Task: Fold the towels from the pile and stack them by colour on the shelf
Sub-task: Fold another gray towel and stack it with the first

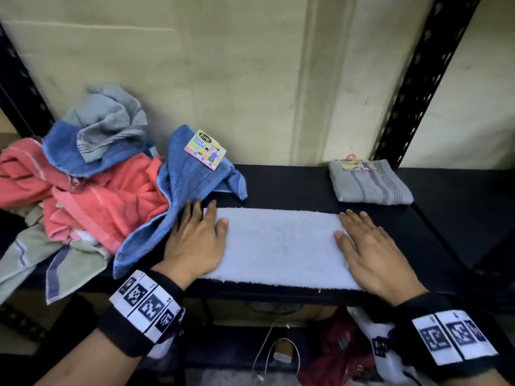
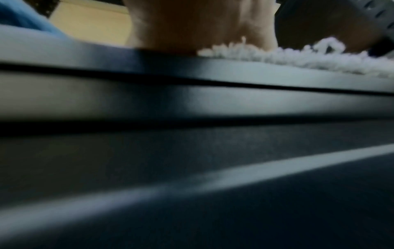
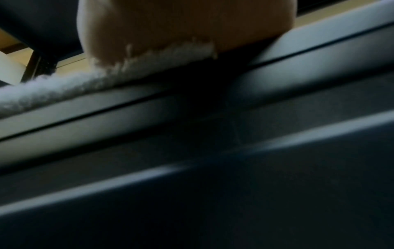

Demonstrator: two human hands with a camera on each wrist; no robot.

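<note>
While one white towel (image 1: 278, 246) lies flat, left hand (image 1: 195, 240) and right hand (image 1: 373, 252) press it, fingers straight; one folded grey towel (image 1: 367, 182) at two o'clock.

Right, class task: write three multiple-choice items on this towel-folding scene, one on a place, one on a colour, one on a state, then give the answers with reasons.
1. Where is the folded grey towel?
A. on the shelf's back right
B. on top of the pile
C. on the floor

2. What colour is the towel under both hands?
A. red
B. white
C. green

3. How do the hands lie?
A. both clenched in fists
B. one lifting a corner
C. both flat with fingers straight

Answers:
1 A: it sits alone on the black shelf, away from the pile.
2 B: the white towel lies spread between the hands.
3 C: the left hand and right hand press palm-down on its two ends.
</note>
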